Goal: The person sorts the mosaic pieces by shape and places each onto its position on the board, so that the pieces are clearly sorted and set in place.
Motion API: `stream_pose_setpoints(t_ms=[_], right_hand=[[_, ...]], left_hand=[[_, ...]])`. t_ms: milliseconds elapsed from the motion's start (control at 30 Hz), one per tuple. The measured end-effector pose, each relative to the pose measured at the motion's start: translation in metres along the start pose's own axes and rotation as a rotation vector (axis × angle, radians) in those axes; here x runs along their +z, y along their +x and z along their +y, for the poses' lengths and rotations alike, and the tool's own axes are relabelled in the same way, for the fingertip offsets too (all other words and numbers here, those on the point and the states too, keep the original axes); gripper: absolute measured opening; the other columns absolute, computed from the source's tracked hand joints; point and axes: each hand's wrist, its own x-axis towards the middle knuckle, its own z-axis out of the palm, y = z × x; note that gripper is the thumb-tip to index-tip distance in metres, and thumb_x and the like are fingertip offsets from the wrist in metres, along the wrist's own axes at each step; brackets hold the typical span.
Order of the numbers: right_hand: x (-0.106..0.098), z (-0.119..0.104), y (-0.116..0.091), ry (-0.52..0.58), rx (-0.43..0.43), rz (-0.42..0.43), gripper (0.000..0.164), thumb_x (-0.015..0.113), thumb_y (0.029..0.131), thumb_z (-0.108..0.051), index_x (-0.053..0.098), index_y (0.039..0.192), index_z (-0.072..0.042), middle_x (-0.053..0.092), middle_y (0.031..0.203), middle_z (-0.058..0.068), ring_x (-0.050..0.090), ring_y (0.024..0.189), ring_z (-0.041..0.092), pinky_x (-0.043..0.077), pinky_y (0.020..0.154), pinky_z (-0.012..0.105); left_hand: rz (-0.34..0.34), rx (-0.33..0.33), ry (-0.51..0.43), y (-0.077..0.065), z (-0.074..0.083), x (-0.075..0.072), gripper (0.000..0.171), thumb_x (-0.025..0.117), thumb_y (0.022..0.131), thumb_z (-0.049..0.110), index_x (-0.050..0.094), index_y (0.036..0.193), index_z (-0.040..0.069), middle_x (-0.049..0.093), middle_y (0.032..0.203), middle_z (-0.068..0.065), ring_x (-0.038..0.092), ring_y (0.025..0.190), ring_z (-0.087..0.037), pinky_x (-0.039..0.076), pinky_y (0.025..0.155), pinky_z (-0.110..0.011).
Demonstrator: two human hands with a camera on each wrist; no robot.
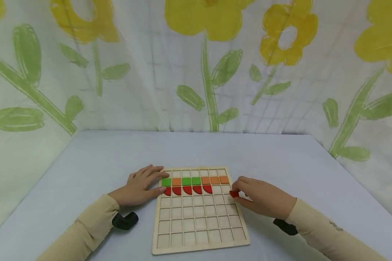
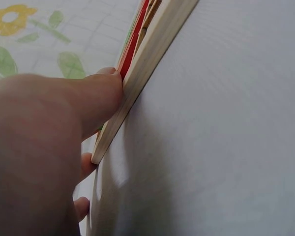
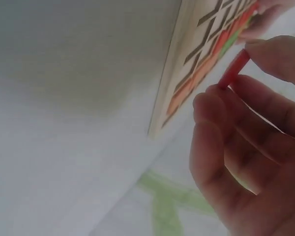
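Note:
A wooden grid board (image 1: 200, 250) lies flat, with a row of green and orange square tiles (image 1: 196, 181) near its far end. Below that row sit several red quarter-circle tiles (image 1: 187, 190), starting from the left edge. The left hand (image 1: 140, 189) rests at the board's upper left edge, its thumb (image 2: 104, 91) by the first red tile and its index finger over the first green one. Between thumb and fingertips, the right hand (image 1: 264, 197) pinches another red quarter-circle tile (image 3: 234, 68) at the board's right edge, beside the red row.
A pale table (image 1: 111, 152) lies under the board and reaches back to a hanging cloth (image 1: 143, 94) printed with yellow flowers. Dark bands (image 1: 125, 220) circle both wrists over beige sleeves. Bare grid cells (image 1: 201, 211) fill the board's near part.

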Motion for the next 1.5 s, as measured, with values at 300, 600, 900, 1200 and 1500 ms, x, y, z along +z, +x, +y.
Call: stream_pose_setpoints(t_ms=[300,600,900,1200,1500], right_hand=[[0.02,0.005,0.038,-0.02,-0.008,-0.063,0.015,0.067,0.091,-0.024,0.061,0.103,-0.019,0.059,0.099,-0.01,0.056,0.081,0.002,0.049,0.072,0.019],[0.024,0.008,0.044,-0.06,-0.077,-0.012,0.014,0.069,0.089,-0.026,0.061,0.099,-0.019,0.059,0.097,-0.009,0.054,0.079,0.002,0.049,0.069,0.019],[0.023,0.013,0.048,-0.019,-0.092,-0.038,0.02,0.072,0.087,-0.023,0.063,0.104,-0.019,0.059,0.101,-0.01,0.057,0.085,0.003,0.05,0.075,0.02],[0.023,0.016,0.05,-0.027,-0.157,0.027,0.019,0.075,0.085,-0.019,0.063,0.1,-0.02,0.058,0.097,-0.008,0.058,0.083,0.004,0.049,0.073,0.018],[0.022,0.012,0.051,-0.019,-0.091,-0.034,0.016,0.069,0.09,-0.023,0.063,0.103,-0.018,0.059,0.101,-0.007,0.057,0.085,0.004,0.05,0.074,0.02]], left_hand=[[-0.032,-0.004,0.009,0.003,0.002,0.004,0.049,0.049,0.096,0.051,0.049,0.138,0.026,0.032,0.153,-0.007,0.016,0.142,-0.043,0.018,0.101,-0.062],[-0.024,-0.007,0.017,0.001,0.002,0.003,0.048,0.049,0.096,0.051,0.048,0.138,0.028,0.031,0.153,-0.006,0.016,0.142,-0.042,0.018,0.101,-0.063],[-0.027,-0.018,0.023,0.0,-0.001,0.001,0.048,0.049,0.096,0.052,0.048,0.138,0.029,0.031,0.154,-0.006,0.016,0.142,-0.042,0.017,0.101,-0.064],[-0.015,-0.018,0.039,0.003,-0.002,0.001,0.048,0.049,0.095,0.053,0.049,0.137,0.03,0.032,0.153,-0.005,0.016,0.143,-0.041,0.018,0.101,-0.063],[-0.017,-0.023,0.02,0.002,-0.002,0.002,0.047,0.05,0.095,0.053,0.049,0.137,0.03,0.032,0.153,-0.005,0.015,0.143,-0.041,0.017,0.1,-0.062]])
